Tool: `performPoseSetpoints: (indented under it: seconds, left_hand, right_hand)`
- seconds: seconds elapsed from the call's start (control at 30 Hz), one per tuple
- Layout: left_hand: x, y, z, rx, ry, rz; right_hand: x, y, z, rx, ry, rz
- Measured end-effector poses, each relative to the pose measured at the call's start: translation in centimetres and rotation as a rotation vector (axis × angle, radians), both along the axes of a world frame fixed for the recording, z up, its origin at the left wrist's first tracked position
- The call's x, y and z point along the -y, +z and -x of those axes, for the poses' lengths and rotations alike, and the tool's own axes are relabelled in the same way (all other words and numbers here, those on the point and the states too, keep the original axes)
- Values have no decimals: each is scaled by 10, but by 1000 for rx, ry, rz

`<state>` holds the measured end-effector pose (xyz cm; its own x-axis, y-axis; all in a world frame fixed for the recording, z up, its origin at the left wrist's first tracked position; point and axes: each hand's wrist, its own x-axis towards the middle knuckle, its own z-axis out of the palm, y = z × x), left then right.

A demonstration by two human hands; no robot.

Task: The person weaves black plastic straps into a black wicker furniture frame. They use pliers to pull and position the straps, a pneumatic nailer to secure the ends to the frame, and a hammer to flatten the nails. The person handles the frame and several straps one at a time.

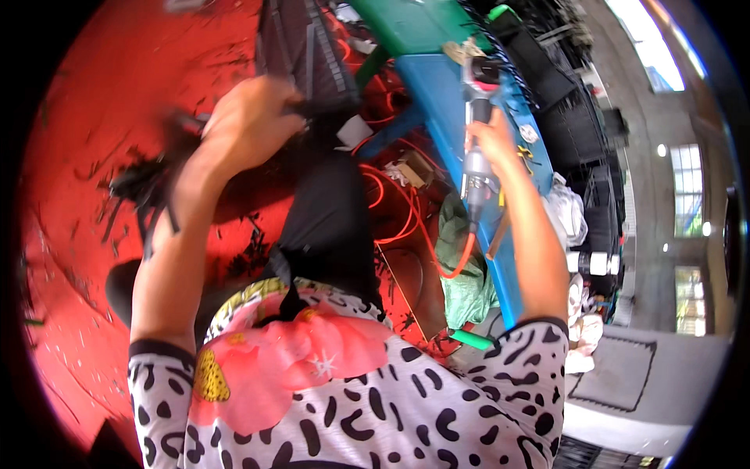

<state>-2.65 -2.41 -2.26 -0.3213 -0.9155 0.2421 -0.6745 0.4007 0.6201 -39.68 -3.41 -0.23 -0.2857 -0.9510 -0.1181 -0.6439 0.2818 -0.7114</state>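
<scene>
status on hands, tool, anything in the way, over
Right hand gripping grey tool at blue bench. Left hand blurred, grip unclear. Orange line from tool, possible snag.

Red floor (78,187) is filling left side; blue bench (430,86) is standing beside green bench (414,27); paned windows (688,184) are glowing far right.

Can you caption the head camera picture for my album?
Right hand grips a grey tool over a blue bench; left hand, blurred, beside dark material.
</scene>
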Motion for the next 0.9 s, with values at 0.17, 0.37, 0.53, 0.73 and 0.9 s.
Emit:
performPoseSetpoints:
  seconds: [0.17,0.37,0.53,0.73,0.9]
  left_hand:
    - [-10,5,-2,-67,-12,-38]
    - [-10,15,6,-81,-1,-125]
    - [-14,15,7,-213,52,-229]
    - [-13,4,-6,-286,70,-267]
    - [-8,3,-16,-208,77,-196]
  right_hand:
    - [50,-40,32,-635,-154,-270]
    - [63,-47,36,-583,-216,-263]
    - [42,-49,129,-684,-267,62]
    - [-61,-45,186,-785,-417,-533]
    - [-68,-75,214,-750,-343,-394]
